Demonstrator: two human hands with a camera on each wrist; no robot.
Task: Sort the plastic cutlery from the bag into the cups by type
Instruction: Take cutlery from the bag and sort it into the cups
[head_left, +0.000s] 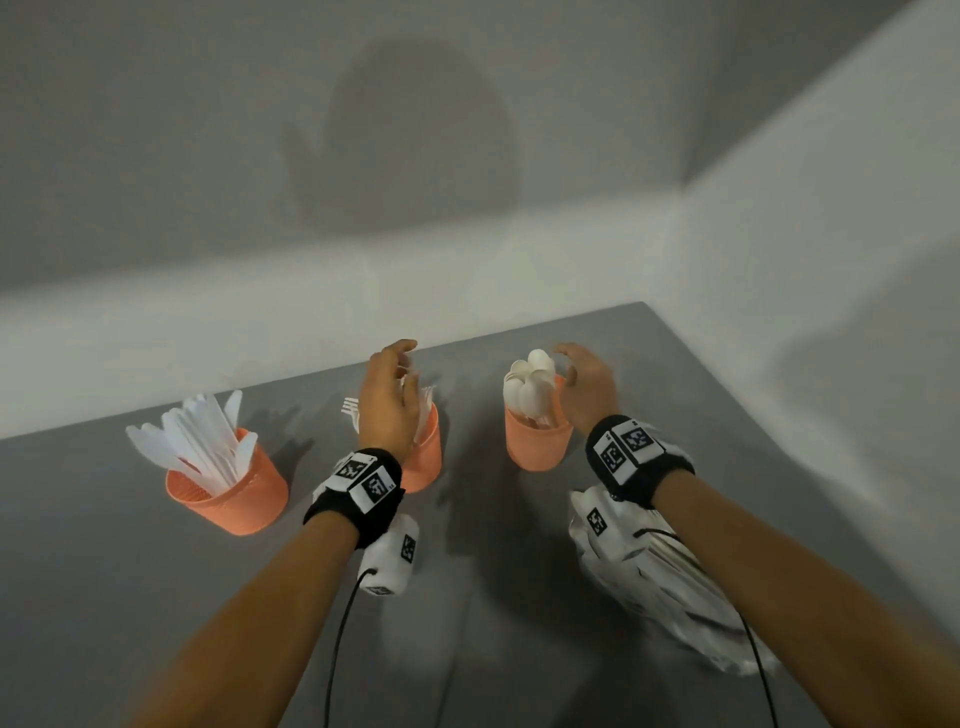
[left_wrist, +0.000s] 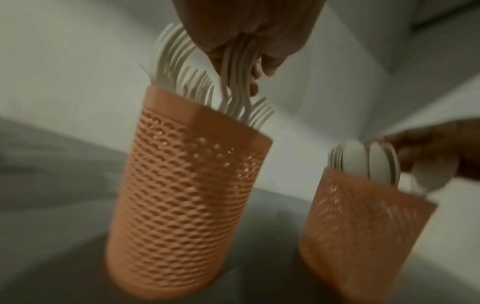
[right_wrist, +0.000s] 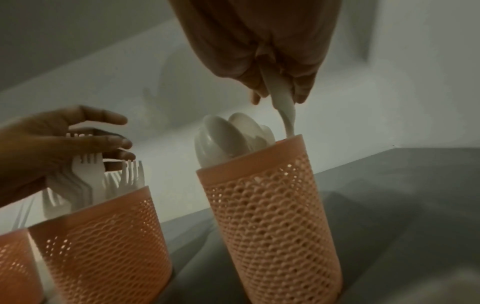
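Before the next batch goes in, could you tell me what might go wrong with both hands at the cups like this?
1. The left hand lowers a stack of forks into an already crowded middle cup; tines could snag and tip it.
2. The right hand holds a spoon at the very rim of the spoon cup, so it might slip outside.

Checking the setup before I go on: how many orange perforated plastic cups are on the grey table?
3, in a row: the orange perforated plastic cup with knives at left, the cup with forks in the middle, the cup with spoons at right. None seems hidden.
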